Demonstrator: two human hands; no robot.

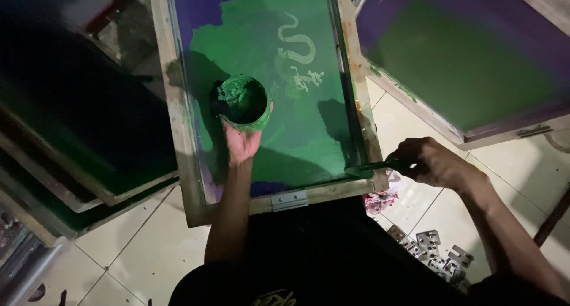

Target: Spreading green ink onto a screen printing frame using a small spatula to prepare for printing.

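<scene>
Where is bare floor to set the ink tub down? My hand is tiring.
Bare tile shows left of the frame's near corner, beside the stacked screens, and between the frame and the right screen. Crowded lower right: brackets and rag.

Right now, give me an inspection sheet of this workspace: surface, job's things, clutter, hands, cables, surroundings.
Surface: pale tiled floor, dimly lit.
Job's things: wooden-framed printing screen smeared with green ink, a pale snake-like design on its mesh; round ink tub holding green ink; a green-coated tool at the frame's lower right corner.
Clutter: stained rag; pile of metal hinge clamps.
Hands: left hand grips the ink tub over the mesh; right hand grips the tool.
Cables: nothing seen.
Surroundings: second screen on the right; stacked frames on the left.
</scene>
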